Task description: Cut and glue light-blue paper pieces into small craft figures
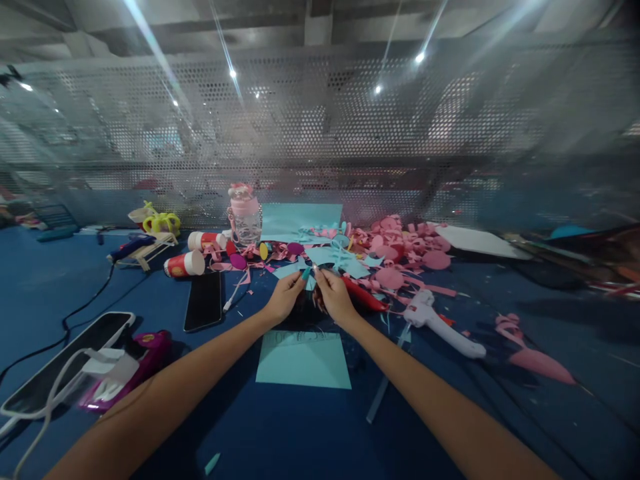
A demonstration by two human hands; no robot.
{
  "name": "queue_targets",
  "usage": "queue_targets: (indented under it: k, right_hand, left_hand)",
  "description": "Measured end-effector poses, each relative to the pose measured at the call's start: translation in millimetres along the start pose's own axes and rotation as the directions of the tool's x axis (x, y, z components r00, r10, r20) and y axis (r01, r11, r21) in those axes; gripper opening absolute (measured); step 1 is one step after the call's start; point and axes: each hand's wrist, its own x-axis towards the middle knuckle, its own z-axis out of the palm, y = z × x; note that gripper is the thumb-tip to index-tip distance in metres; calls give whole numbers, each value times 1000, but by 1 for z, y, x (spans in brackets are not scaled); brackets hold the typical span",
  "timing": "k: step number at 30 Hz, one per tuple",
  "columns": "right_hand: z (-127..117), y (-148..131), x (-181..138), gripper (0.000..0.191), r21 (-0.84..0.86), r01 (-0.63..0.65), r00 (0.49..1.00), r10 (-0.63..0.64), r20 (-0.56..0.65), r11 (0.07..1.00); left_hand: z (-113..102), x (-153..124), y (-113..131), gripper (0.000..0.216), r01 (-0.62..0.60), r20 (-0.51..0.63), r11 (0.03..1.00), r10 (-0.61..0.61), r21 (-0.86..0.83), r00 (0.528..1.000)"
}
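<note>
My left hand (286, 297) is closed in a pinch, with a small teal piece (306, 273) showing at its fingertips. Right beside it, my right hand (334, 293) is also pinched; a bright glint shows at its fingertips, but I cannot make out what it grips. Just beyond both hands lie cut light-blue paper pieces (345, 260). A light-blue paper sheet (304, 363) with pencil marks along its far edge lies between my forearms. Next to my right hand is a red item (367, 295), partly hidden.
Pink paper scraps (400, 243) heap behind right, near a white glue gun (445, 325) and glue stick (384, 393). To the left are a phone (203, 301), red paper cups (185, 265), a tablet-like device (60, 363) and cables. A bottle (245, 217) stands before a perforated panel (320, 133).
</note>
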Motion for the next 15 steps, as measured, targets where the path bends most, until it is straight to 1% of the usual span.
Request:
queue_targets:
  k: [4, 8, 12, 15]
  right_hand:
    - [3, 7, -1, 41, 15, 2, 999, -2, -48, 1000]
    - [4, 8, -1, 43, 12, -21, 999, 22, -41, 1000]
    - [5, 8, -2, 44, 49, -62, 997, 64, -47, 997]
    - [5, 8, -1, 44, 97, -89, 995, 93, -42, 991]
  left_hand:
    - [2, -1, -2, 37, 20, 20, 1000, -20, -7, 1000]
    - [2, -2, -5, 37, 54, 37, 998, -55, 11, 998]
    - [2, -3, -5, 38, 34, 24, 997, -36, 74, 999]
    - [3, -4, -5, 35, 15, 56, 994, -22, 113, 998]
